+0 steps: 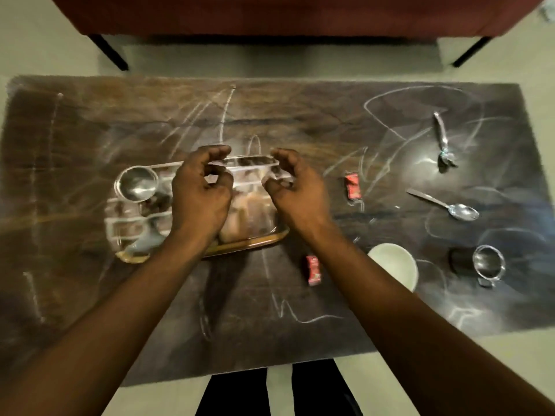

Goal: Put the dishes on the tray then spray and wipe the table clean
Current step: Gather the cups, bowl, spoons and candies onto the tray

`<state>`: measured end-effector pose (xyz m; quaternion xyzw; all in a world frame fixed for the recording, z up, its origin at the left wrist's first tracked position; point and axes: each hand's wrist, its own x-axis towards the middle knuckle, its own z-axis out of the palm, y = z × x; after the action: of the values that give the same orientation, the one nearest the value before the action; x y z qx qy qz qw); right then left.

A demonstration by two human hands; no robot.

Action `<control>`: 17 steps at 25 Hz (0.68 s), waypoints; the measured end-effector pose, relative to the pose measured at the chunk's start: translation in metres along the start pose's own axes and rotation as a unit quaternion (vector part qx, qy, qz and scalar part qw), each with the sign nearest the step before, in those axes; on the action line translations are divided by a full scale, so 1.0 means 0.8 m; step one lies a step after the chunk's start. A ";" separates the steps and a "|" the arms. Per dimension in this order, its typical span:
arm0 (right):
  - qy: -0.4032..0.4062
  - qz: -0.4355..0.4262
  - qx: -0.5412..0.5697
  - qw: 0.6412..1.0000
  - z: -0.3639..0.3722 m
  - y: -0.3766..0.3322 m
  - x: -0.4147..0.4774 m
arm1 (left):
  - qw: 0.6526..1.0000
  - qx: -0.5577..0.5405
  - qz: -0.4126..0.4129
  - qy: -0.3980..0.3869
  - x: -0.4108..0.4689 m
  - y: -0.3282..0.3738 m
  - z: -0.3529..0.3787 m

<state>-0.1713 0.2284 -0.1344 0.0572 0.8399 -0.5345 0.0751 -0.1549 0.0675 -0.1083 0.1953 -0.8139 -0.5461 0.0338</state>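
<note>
1. Your left hand [201, 193] and right hand [297, 190] hover side by side over the tray [246, 246], fingers curled in towards the thumbs.
2. Something glassy shows between your fingertips, but blur and reflections keep me from telling whether either hand holds it or only hangs above the tray's far rim.
3. The tray lies on the table [90, 130], towards 9 o'clock from the table's middle.
4. A steel bowl [136, 184] sits on the tray at its 10 o'clock corner, just beside your left hand.
5. Off the tray, a white bowl [393, 265] stands at 4 o'clock, partly behind your right forearm.
6. A steel cup [480, 262] is near the white bowl, further out at 4 o'clock.
7. The far spoon [444, 142] lies at 2 o'clock and the near spoon [447, 205] at 3 o'clock, apart from each other.
8. One red wrapper [352, 186] lies just beside your right hand at 3 o'clock; a second wrapper [313, 270] lies at 5 o'clock, near the tray's corner.
9. White scribbles [225, 115] cover much of the table.
</note>
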 end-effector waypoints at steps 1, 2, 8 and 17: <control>0.015 0.012 -0.003 1.000 -0.030 0.013 0.000 | 1.000 -0.002 -0.001 -0.025 -0.005 0.009 0.027; 0.030 0.021 -0.004 0.999 -0.059 0.026 -0.001 | 0.999 -0.003 -0.001 -0.049 -0.008 0.015 0.054; 0.104 0.077 0.009 0.992 -0.203 0.091 -0.014 | 0.989 0.017 0.025 -0.147 -0.042 0.061 0.195; 0.220 0.131 -0.053 0.965 -0.423 0.188 -0.088 | 0.939 0.009 -0.076 -0.334 -0.165 0.126 0.392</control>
<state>-0.0977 0.5977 -0.1135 0.2791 0.8480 -0.4488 -0.0393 -0.1455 0.4219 -0.1225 0.0630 -0.7657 -0.5738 -0.2836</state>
